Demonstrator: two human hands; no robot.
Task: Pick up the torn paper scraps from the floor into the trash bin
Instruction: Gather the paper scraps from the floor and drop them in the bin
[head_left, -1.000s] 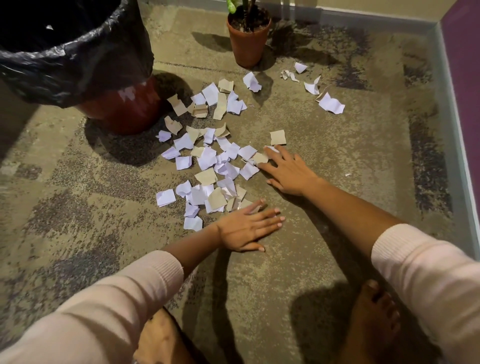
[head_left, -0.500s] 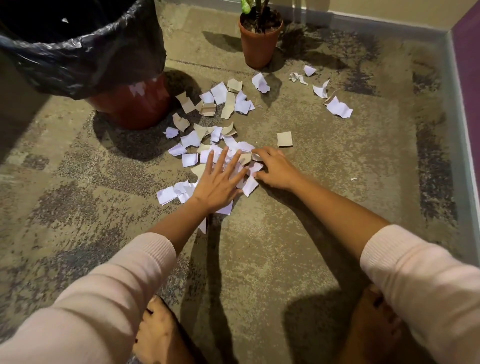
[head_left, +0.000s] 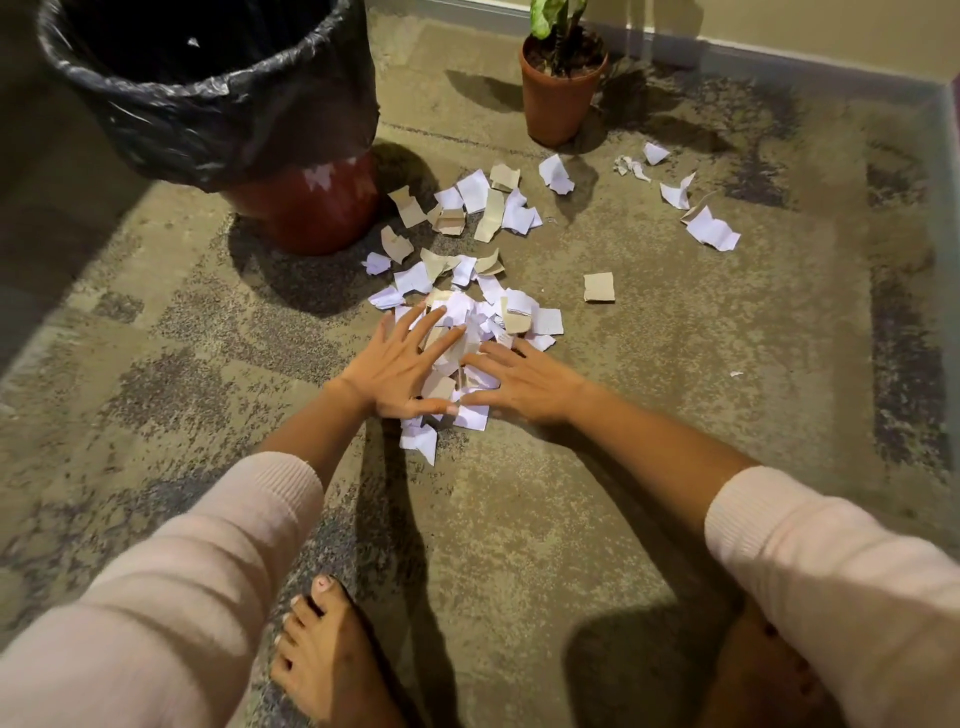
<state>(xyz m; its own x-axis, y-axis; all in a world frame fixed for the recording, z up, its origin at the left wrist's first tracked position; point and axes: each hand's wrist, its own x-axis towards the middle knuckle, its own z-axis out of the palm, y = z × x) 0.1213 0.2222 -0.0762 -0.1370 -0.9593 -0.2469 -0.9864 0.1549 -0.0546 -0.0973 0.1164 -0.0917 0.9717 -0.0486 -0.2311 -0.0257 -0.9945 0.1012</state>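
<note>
White and tan torn paper scraps lie on the carpeted floor. A bunched heap of scraps (head_left: 498, 319) sits between my hands. My left hand (head_left: 400, 364) lies flat with spread fingers on the heap's left side. My right hand (head_left: 530, 382) rests flat with straight fingers on its right side. More loose scraps (head_left: 485, 205) lie farther back, and several others (head_left: 711, 231) lie off to the right. One tan scrap (head_left: 599, 287) sits alone. The red trash bin (head_left: 306, 208) with a black liner (head_left: 218, 119) stands at the back left.
A terracotta plant pot (head_left: 558, 98) stands at the back by the wall's skirting. My bare feet (head_left: 327, 660) are on the carpet near the bottom. A wall edge runs along the right side.
Both hands have swept inward across the floor, pushing the spread scraps into a tighter heap between them. The camera has moved nearer.
</note>
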